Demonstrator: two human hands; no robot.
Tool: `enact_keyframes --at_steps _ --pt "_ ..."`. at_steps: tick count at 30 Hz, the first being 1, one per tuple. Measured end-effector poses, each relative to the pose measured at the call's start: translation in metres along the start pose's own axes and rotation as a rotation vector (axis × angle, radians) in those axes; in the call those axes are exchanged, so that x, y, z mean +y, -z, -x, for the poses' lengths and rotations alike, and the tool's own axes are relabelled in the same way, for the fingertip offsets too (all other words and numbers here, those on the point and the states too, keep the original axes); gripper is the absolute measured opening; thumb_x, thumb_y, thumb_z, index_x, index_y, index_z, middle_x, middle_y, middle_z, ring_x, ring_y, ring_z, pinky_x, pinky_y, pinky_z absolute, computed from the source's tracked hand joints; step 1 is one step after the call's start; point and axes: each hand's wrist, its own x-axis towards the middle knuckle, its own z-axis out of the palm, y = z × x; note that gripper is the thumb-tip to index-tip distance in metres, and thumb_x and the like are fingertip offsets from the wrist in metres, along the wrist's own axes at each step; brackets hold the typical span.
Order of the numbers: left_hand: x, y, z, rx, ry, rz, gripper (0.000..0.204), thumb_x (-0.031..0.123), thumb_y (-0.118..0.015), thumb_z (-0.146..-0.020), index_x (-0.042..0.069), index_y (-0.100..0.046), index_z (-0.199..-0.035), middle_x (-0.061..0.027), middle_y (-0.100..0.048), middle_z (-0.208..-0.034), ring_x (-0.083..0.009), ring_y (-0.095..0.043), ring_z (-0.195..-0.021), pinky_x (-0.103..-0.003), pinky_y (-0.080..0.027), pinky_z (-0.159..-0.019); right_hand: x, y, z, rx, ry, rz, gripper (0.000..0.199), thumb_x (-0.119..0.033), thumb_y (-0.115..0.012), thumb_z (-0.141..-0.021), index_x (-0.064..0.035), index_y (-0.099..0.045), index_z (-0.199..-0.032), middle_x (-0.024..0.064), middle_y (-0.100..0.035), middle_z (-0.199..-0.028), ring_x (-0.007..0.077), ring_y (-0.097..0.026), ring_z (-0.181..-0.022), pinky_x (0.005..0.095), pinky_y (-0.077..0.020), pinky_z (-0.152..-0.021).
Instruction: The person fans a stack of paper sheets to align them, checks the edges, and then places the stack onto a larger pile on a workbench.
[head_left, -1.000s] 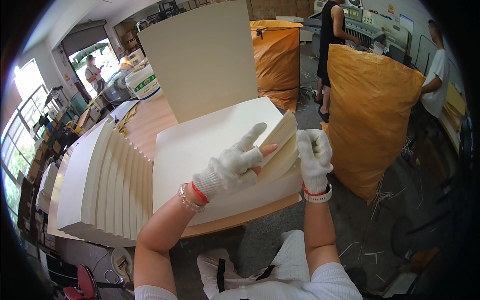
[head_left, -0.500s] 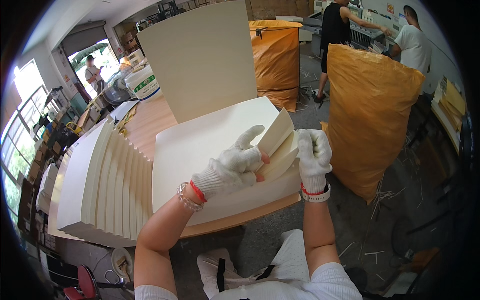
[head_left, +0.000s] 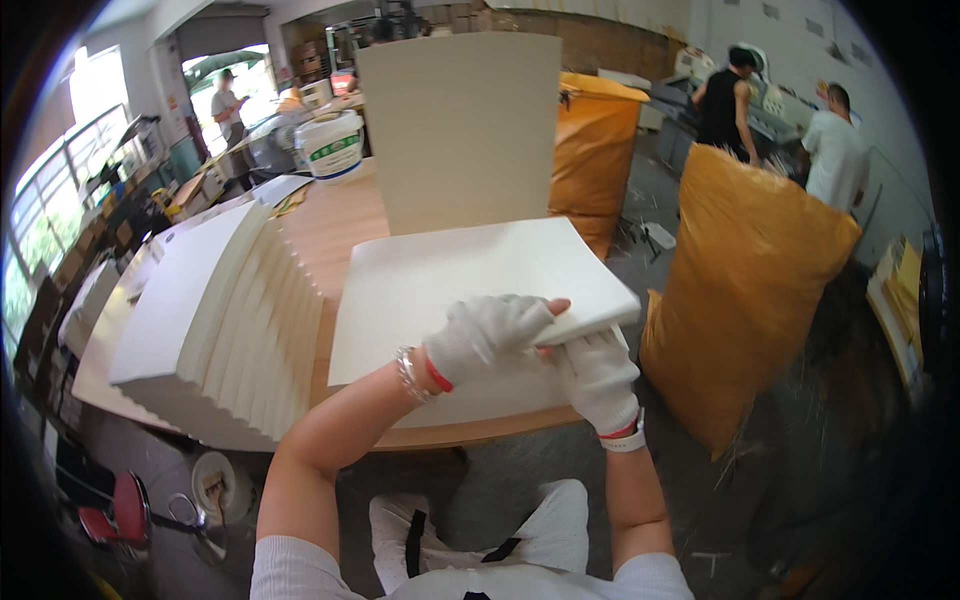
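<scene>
A stack of large white paper sheets [head_left: 450, 260] lies on the wooden table in front of me. My left hand [head_left: 490, 337], in a white knit glove with bare fingertips, grips the near right edge of the top sheets, thumb above and fingers below. Just right of it and lower, my right hand [head_left: 598, 380], gloved too, is closed at the same corner; its fingertips are partly hidden beneath the sheets. Left of the stack stands a tall pile of cream paper bundles [head_left: 215, 320] with stepped edges. Behind the sheets rises a high, pale stack of paper [head_left: 460, 130].
A large orange sack [head_left: 750, 290] stands on the floor at right, another orange sack [head_left: 595, 160] behind the table. A white bucket [head_left: 330, 145] sits on the table [head_left: 330, 215] at the far left. Several people work farther off. A red stool [head_left: 125, 510] stands at lower left.
The raised sheets have come down nearly flat at the near right corner. My right hand has moved down and left, close beside my left hand. The view has shifted.
</scene>
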Motion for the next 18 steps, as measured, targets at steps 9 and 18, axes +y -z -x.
enact_keyframes --at_steps 9,18 --pt "-0.009 0.01 -0.008 0.067 0.001 -0.088 0.047 0.023 -0.058 -0.093 0.01 -0.048 -0.138 -0.0082 -0.064 -0.098 -0.0251 -0.068 -0.076 -0.041 -0.055 -0.058 -0.003 -0.039 -0.01 -0.021 0.199 0.039 0.029 -0.019 -0.066 -0.086 -0.0032 -0.068 -0.111 0.0164 -0.065 -0.111 0.0369 -0.061 -0.104 0.0498 -0.0488 -0.09" --pt "-0.061 0.144 0.044 0.804 0.388 0.442 0.054 -0.005 -0.059 -0.087 0.0 -0.047 -0.14 -0.007 -0.063 -0.118 -0.0117 -0.062 -0.095 -0.024 -0.051 -0.081 -0.158 -0.114 -0.053 -0.163 0.495 -0.195 0.037 -0.023 -0.071 -0.076 -0.0006 -0.063 -0.104 0.0172 -0.061 -0.111 0.0356 -0.058 -0.106 0.053 -0.0435 -0.096"
